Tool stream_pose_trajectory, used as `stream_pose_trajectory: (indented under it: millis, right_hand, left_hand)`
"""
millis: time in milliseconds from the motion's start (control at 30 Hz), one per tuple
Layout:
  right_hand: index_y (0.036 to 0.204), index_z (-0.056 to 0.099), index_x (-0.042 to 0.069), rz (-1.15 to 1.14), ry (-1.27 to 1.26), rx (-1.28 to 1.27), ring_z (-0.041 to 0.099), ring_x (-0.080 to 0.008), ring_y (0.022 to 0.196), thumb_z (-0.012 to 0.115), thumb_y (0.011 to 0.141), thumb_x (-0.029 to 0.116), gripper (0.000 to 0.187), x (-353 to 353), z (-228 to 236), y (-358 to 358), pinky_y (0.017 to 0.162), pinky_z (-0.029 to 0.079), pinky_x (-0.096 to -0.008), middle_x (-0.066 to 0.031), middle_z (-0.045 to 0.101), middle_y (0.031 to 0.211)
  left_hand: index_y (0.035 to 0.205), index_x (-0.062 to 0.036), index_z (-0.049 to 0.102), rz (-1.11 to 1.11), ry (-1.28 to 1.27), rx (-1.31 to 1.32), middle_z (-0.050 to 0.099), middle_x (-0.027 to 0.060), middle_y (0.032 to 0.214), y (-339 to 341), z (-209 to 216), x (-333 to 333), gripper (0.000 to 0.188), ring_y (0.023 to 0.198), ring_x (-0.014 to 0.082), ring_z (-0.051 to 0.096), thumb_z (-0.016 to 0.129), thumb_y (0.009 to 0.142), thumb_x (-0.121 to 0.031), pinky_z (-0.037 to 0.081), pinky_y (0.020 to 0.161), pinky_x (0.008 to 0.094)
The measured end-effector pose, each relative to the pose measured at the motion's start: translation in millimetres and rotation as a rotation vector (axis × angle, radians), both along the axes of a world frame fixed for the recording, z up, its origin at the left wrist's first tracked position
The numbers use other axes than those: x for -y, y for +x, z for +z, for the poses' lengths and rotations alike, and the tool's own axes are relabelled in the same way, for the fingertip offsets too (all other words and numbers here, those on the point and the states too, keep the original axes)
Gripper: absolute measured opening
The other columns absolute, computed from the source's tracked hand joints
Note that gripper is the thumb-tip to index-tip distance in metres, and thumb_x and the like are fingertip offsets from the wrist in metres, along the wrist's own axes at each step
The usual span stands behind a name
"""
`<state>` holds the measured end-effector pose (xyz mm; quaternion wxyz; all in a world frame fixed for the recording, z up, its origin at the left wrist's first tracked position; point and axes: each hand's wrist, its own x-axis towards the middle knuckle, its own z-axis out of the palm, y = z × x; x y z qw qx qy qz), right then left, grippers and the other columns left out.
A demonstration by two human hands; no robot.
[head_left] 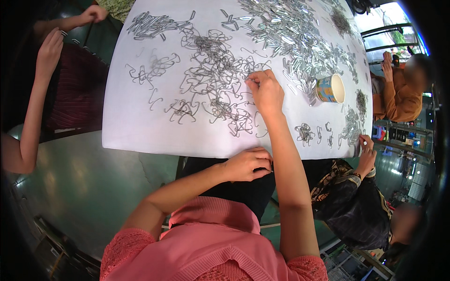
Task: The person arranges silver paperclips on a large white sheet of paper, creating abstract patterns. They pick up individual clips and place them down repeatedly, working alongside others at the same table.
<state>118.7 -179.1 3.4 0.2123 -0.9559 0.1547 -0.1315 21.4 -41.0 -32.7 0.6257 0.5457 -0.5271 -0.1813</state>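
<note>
Over the right side of a tangled heap of bent wire hooks (201, 77), my right hand (268, 93) pinches thumb and forefinger together. A dark bit of wire shows at its fingertips, apparently one of the hooks. My left hand (246, 165) is curled closed just off the table's near edge, above my lap. A tiny bit of something pale shows at its fingertips, too small to name. Beyond the right hand spreads a large pile of slim silver metal pieces (293, 42). Smaller clusters of hooks (183, 110) lie nearer on the white tabletop (140, 129).
A patterned paper cup (331, 88) stands right of my right hand. Another silver pile (152, 24) lies far left. Small clusters of hooks (304, 134) lie near the right edge. Co-workers' hands (367, 154) are at the right; another person's hands (50, 52) are at the left.
</note>
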Motion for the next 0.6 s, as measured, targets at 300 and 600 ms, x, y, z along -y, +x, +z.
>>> stream_pose_trajectory:
  millis: [300,600]
  right_hand:
    - [0.086,0.066,0.007,-0.033,-0.061,0.043,0.064,-0.0284,0.073,0.064,0.084,0.012,0.005,-2.4,1.0,2.1,0.063,0.049,-0.0409,-0.0088,0.062,0.085]
    - [0.084,0.065,0.005,-0.255,0.359,0.268,0.062,-0.0285,0.075,0.064,0.083,0.007,0.003,40.1,17.9,-41.4,0.069,0.048,-0.0393,-0.0116,0.062,0.085]
  left_hand:
    - [0.087,-0.0063,0.065,-0.015,0.033,-0.010,0.060,0.0036,0.097,1.2,3.0,-2.0,0.013,0.093,0.0237,0.058,0.071,0.076,-0.005,0.049,0.082,0.0345]
    - [0.083,-0.0039,0.066,0.010,0.100,-0.026,0.062,0.0064,0.094,2.9,4.8,-1.7,0.012,0.088,0.0228,0.060,0.074,0.075,-0.003,0.050,0.077,0.0333]
